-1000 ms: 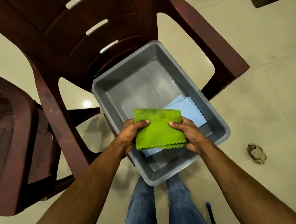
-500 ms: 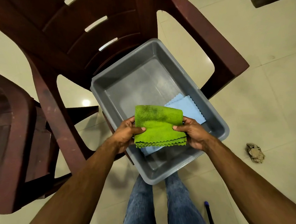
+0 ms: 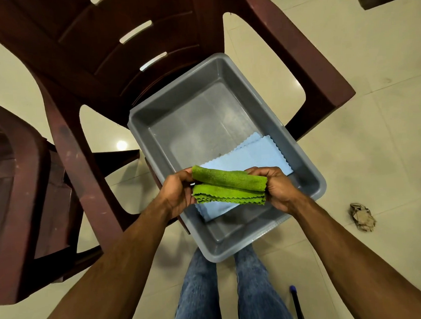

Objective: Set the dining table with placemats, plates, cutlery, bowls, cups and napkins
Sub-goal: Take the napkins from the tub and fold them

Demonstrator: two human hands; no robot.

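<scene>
- The left hand (image 3: 179, 193) and right hand (image 3: 277, 187) are each pinching one end of a fuzzy green cloth napkin (image 3: 228, 189), folded over, at mid-frame.
- The napkin is hanging above a grey rectangular plastic tub (image 3: 311, 177) sitting on a maroon plastic chair (image 3: 148, 40).
- A pale blue zigzag-edged cloth (image 3: 251, 156) is lying inside the tub, probably another napkin.
- Risk: the loose layers could be slipping apart if either pinch eases, undoing the fold.

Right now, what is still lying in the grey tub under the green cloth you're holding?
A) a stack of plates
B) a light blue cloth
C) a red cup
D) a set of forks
B: a light blue cloth lies flat on the floor of the grey tub, below the green cloth that both hands hold folded.
</scene>
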